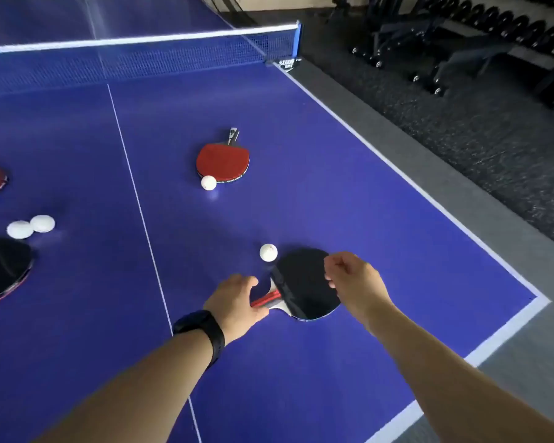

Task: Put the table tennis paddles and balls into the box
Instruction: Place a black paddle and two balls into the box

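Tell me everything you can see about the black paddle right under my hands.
The black paddle lies flat on the blue table near its right front corner, black rubber face up, with a thin red edge along the blade rim. Its handle, red with a pale stripe, points left toward the left hand, whose fingers rest at the handle and hide its end. The right hand hovers over the blade's right side, fingers curled; contact is unclear. A white ball sits just beside the blade's upper left edge.

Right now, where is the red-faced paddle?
In the head view, the red-faced paddle lies mid-table right of the centre line, handle toward the net, a white ball touching its near edge.
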`<action>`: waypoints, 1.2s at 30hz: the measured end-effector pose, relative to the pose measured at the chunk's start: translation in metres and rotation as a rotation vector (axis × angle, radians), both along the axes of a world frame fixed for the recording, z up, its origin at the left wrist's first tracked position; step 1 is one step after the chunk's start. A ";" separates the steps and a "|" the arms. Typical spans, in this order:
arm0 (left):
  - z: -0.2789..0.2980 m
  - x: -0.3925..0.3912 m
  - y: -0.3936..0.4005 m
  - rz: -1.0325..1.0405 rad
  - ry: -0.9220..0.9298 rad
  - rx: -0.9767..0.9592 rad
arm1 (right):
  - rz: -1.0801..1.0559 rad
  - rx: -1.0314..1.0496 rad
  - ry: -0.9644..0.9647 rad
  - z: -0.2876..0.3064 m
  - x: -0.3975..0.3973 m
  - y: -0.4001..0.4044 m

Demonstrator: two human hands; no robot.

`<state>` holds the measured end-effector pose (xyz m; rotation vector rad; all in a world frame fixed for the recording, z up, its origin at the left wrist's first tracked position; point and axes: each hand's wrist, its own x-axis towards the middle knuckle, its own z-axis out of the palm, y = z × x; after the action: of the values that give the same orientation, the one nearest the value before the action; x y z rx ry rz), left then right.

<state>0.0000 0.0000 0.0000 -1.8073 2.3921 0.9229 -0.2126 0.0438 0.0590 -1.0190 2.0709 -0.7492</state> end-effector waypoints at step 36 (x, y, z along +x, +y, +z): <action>0.074 0.451 0.201 0.409 -0.365 -0.328 | 0.954 -0.086 0.002 -0.005 0.408 0.031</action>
<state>0.4512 0.2008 0.0741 -2.3870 2.0753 0.1686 0.1957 0.0746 0.0545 -1.8263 1.2935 -0.3221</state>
